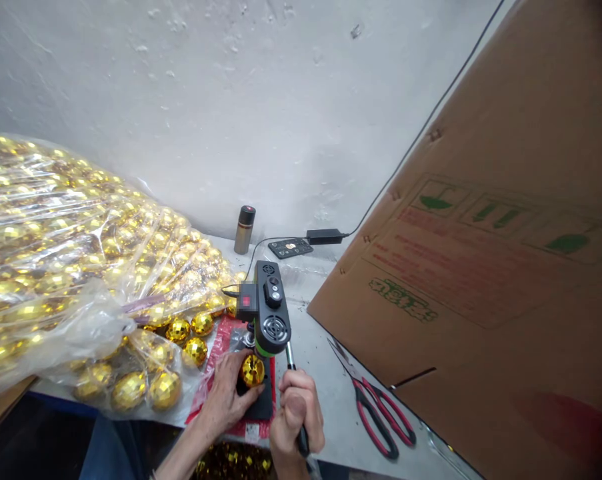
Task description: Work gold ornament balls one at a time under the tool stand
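Observation:
A shiny gold mirror ball sits on the dark base of a small bench drill press. My left hand curls round the ball from the left, with fingers and thumb pressed against it. The machine's black and green head is right above the ball and hides where the tool meets it. To the right, my right hand is closed in a fist round the press's lever handle. Red plastic sheeting lies under the base.
A big clear bag of gold balls fills the left, with loose gold balls beside the press. At right stand red-handled scissors and a large cardboard box. Behind are a bottle, a phone and a power adapter.

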Demonstrator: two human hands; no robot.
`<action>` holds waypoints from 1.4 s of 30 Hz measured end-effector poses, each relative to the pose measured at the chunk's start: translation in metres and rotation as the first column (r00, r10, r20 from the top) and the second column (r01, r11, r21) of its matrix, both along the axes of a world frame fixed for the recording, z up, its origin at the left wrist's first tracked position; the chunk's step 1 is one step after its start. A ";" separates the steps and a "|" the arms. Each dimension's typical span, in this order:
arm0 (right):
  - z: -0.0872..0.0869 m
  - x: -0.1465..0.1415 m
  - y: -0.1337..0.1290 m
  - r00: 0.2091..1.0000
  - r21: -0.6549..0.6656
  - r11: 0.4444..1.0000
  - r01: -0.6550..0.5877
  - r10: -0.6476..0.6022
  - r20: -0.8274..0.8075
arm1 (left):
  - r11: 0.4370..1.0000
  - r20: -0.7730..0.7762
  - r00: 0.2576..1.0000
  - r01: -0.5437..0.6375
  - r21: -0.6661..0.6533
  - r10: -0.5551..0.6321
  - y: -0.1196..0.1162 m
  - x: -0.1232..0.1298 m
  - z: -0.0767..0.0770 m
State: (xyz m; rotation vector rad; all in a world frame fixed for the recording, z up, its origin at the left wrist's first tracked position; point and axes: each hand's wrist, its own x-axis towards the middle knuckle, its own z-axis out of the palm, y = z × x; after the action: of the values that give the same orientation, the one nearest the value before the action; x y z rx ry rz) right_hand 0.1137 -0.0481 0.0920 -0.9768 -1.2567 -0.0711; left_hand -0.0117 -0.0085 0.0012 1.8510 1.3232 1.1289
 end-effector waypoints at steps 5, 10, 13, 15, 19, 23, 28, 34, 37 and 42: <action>-0.001 -0.001 0.000 1.000 -0.004 1.000 -0.008 0.008 0.000 | 1.000 0.010 1.000 0.003 0.004 -0.003 -0.001 0.000 -0.002; -0.001 0.001 -0.001 1.000 0.003 1.000 0.014 -0.014 0.019 | 1.000 0.013 1.000 0.015 -0.013 -0.015 0.000 0.000 0.001; -0.002 0.000 0.000 0.999 0.005 1.000 0.027 -0.027 0.018 | 1.000 0.018 1.000 0.021 -0.021 -0.020 -0.001 0.001 0.004; -0.002 0.000 0.001 1.000 0.022 0.999 0.025 -0.025 0.009 | 0.999 0.017 1.000 0.023 -0.023 -0.022 -0.001 0.001 0.004; -0.004 -0.001 0.002 1.000 0.045 0.999 0.026 -0.026 -0.003 | 1.000 0.007 1.000 0.014 -0.015 -0.014 0.000 0.002 0.001; -0.005 -0.002 0.004 1.000 0.050 0.998 0.029 -0.028 -0.011 | 1.000 0.007 1.000 0.013 -0.020 -0.013 0.001 0.002 -0.003; -0.007 -0.003 0.007 0.999 0.081 0.996 0.030 -0.028 -0.031 | 1.000 0.013 1.000 0.021 -0.010 -0.021 0.002 0.003 -0.004; -0.011 -0.003 0.009 0.998 0.090 0.995 0.035 -0.029 -0.062 | 1.000 0.008 1.000 0.026 -0.002 -0.026 0.003 0.003 -0.005; -0.015 -0.004 0.008 0.997 0.088 0.995 0.037 -0.031 -0.070 | 1.000 0.005 1.000 0.016 0.007 -0.016 0.003 0.003 -0.006; -0.032 -0.003 0.006 1.000 0.049 0.999 0.016 -0.015 -0.028 | 1.000 -0.003 1.000 0.022 0.004 -0.022 0.004 0.003 -0.008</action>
State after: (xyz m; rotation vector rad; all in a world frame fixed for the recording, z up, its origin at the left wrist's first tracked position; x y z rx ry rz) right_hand 0.1105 -0.0424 0.0603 -0.9420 -1.2173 -0.0999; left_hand -0.0083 -0.0041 -0.0067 1.8662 1.2997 1.1192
